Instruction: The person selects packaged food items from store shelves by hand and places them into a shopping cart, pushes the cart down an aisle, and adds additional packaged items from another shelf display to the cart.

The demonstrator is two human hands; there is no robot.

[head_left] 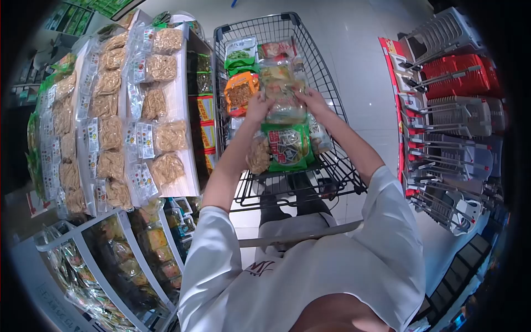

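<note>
Both my hands hold a clear plastic food packet over the shopping cart. My left hand is closed on its left edge, and my right hand grips the right edge. What the packet contains is hard to make out. Just left of it lies an orange bag with brown pieces behind its window. Nearer to me in the cart are a green packet and a bag of tan food. A green and white packet and a red packet lie at the far end.
To the left, a tiered display bears rows of tan noodle-like packets, with more packaged food on lower shelves. Several plastic stools or racks, including a red one, hang along the right. Pale floor tiles run beside the cart.
</note>
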